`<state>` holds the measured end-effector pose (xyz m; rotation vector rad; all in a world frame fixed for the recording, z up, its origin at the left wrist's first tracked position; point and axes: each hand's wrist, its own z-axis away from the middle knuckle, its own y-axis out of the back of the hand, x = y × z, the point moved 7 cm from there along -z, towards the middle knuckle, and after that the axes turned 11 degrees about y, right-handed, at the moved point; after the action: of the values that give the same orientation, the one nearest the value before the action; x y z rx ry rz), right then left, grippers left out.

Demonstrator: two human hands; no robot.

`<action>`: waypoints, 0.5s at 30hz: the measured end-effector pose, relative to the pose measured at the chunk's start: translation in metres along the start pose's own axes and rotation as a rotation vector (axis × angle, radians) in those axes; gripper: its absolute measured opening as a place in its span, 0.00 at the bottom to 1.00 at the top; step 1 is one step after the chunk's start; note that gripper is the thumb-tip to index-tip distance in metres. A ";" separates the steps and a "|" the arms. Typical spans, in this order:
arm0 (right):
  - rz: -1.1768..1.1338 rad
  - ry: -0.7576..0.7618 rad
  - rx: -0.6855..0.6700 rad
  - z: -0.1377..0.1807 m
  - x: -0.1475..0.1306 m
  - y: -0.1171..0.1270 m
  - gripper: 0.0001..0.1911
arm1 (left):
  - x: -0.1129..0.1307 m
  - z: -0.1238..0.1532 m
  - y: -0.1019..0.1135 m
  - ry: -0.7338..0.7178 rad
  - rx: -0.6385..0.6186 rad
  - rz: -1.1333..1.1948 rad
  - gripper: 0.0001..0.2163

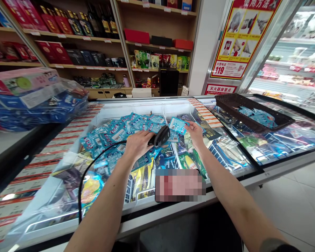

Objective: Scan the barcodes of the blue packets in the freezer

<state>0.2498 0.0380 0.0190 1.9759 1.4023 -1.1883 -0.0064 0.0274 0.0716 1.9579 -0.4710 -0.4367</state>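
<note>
My left hand [137, 142] is closed round a black corded barcode scanner [161, 135], held over the open chest freezer [112, 108]. Its head points toward a light-blue ice-cream packet [177, 125] that my right hand [195, 134] pinches by its lower edge. Beneath both hands lies a heap of several like blue packets [120, 134] in the freezer's wire baskets. The scanner's black cable [94, 168] loops down to the freezer's near edge.
A dark device with a blurred screen [180, 184] rests on the freezer's front rim. A black mesh basket [252, 111] with blue packets sits on the closed glass lid to the right. Wrapped boxes [34, 96] are stacked at left. Shelves stand behind, a glass-door chiller [291, 52] at right.
</note>
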 end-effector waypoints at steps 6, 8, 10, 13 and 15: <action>0.060 -0.002 0.003 0.001 0.003 0.002 0.22 | 0.000 0.000 0.002 0.001 0.003 0.020 0.16; 0.071 -0.001 0.001 0.001 0.003 0.002 0.22 | 0.001 0.000 0.002 0.005 0.000 0.024 0.15; 0.073 0.001 -0.001 0.001 0.005 0.001 0.22 | 0.001 0.000 0.002 0.006 -0.005 0.022 0.16; 0.066 0.002 -0.004 0.001 0.007 0.001 0.22 | 0.002 0.000 0.001 0.000 -0.010 0.025 0.16; 0.049 0.001 -0.010 0.001 0.008 -0.001 0.22 | 0.003 0.000 0.000 0.001 -0.010 0.032 0.15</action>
<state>0.2496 0.0415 0.0117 1.9923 1.3503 -1.1568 -0.0042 0.0260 0.0713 1.9378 -0.4982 -0.4169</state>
